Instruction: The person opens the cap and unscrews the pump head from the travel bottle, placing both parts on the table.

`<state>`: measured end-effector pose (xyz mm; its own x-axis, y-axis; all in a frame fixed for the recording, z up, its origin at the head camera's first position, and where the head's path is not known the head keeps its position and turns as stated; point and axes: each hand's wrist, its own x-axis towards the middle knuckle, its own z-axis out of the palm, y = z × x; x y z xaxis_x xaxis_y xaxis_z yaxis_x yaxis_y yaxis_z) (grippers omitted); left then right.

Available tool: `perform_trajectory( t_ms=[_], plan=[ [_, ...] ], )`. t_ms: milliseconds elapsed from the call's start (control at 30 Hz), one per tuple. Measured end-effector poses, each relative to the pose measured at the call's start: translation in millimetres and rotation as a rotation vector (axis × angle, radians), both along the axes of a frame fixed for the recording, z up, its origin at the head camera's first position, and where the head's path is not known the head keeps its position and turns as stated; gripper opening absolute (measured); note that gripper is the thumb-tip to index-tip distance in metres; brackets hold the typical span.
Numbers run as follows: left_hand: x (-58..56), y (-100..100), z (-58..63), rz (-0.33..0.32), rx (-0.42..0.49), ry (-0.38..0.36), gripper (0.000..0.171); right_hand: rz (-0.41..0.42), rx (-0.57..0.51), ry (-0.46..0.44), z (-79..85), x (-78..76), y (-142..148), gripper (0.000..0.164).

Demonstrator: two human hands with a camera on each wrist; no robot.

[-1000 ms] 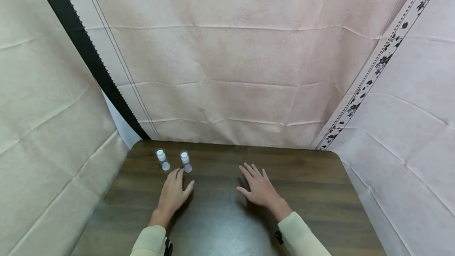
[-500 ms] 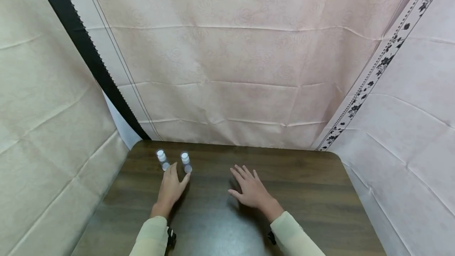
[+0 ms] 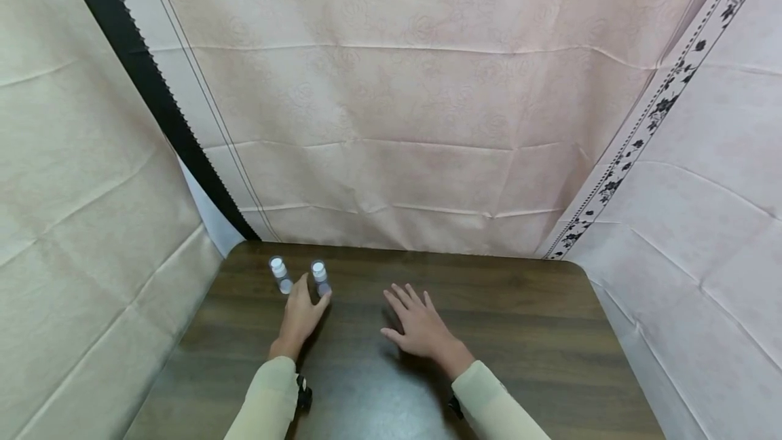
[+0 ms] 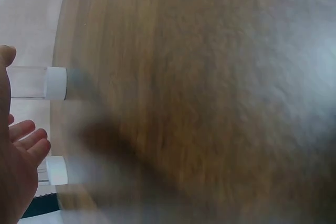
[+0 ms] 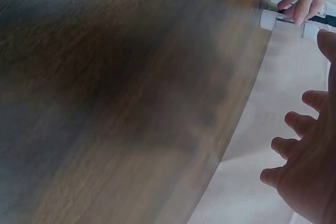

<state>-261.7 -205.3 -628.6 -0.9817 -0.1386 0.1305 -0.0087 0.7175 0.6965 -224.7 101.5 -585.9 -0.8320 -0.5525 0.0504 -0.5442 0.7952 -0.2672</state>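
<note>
Two small clear cylinders with white ends stand upright side by side near the table's back left: a left cylinder [image 3: 277, 267] and a right cylinder [image 3: 319, 270]. My left hand [image 3: 301, 314] reaches to the right one, its fingers between the two cylinders and its thumb at the near right side. In the left wrist view, the thumb and fingers are spread apart around the right cylinder's white end [image 4: 56, 83]; contact cannot be made out. My right hand [image 3: 421, 328] hovers palm down over the middle of the table, fingers spread, holding nothing.
The dark wooden table [image 3: 489, 304] has rounded back corners. Pale creased cloth [image 3: 391, 100] hangs behind its back edge and along both sides. A black band [image 3: 159, 94] runs down the cloth at the left.
My left hand has moved forward, its fingers passing from in front of the cylinders to between them. My right hand has drifted left. Both cylinders stay in place.
</note>
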Motion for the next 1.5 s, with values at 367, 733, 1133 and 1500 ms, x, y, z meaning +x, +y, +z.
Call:
perform_trajectory(
  t_ms=[367,733,1133,1500],
  plan=[
    [-10.5,0.7,-6.9,0.039,0.127,0.022,0.077,0.032,0.024,-0.014,-0.4,-2.3,-15.5,0.078],
    [-17.8,6.5,-7.2,0.045,0.186,0.052,0.072,0.024,0.027,-0.017,3.8,-6.1,-15.4,0.079],
    [-19.8,11.6,-22.6,0.107,0.293,0.212,0.039,0.020,0.016,-0.043,1.7,-5.2,-13.5,0.079],
    [-21.2,16.9,-20.9,0.087,0.267,0.240,0.037,0.001,-0.016,-0.033,7.2,-6.2,-5.8,0.080]
  ],
)
